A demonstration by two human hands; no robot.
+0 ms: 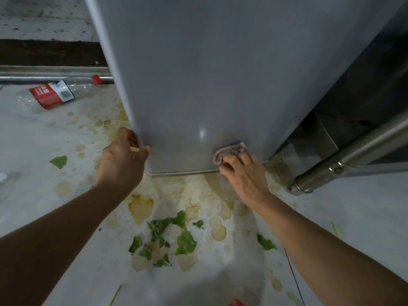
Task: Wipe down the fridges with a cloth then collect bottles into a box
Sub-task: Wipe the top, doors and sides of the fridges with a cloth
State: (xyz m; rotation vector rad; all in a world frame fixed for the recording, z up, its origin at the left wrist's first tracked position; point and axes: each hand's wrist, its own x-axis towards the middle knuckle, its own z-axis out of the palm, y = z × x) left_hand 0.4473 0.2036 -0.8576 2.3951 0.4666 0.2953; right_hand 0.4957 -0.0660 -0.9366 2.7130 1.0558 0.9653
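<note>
A tall grey fridge (209,74) fills the middle of the head view, seen from above down to its bottom edge. My right hand (242,173) presses a crumpled grey cloth (229,152) against the lower right of the fridge front. My left hand (122,160) grips the fridge's lower left edge, fingers wrapped around the corner. An empty clear plastic bottle (57,92) with a red label and red cap lies on its side on the floor at the left.
The white floor (44,213) is stained with yellowish spills, and green leaf scraps (174,237) lie in front of the fridge. A steel-legged unit (344,160) stands close on the right. A metal pipe (44,79) runs along the wall at the left.
</note>
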